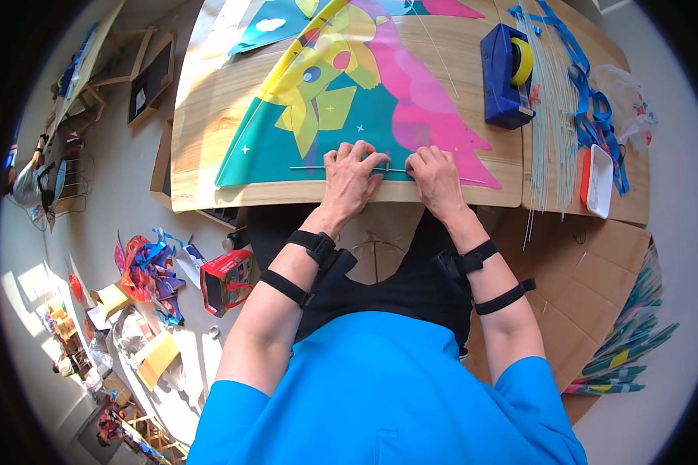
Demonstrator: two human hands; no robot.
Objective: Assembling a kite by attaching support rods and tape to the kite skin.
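Note:
A triangular kite (pixel 260 151) in green and pink, with a yellow cartoon figure, lies flat on the wooden table. Across its lower part, close to the table's near edge, runs a thin white rod (pixel 306 167). My left hand (pixel 349 177) has its fingers curled down around the middle of this rod. Just to its right, my right hand (pixel 440 180) pinches the rod with bent fingers. Between the two hands a small upright fitting (pixel 387 166) shows on the rod. The fingertips partly hide the rod where they grip it.
A blue tape dispenser (pixel 504 97) with yellow tape stands to the right. Beyond it lie many thin rods (pixel 554 101), blue ribbon (pixel 579 74) and a white-and-orange tray (pixel 599 182). Cardboard (pixel 574 271) is at lower right. A red bag (pixel 226 283) stands on the floor.

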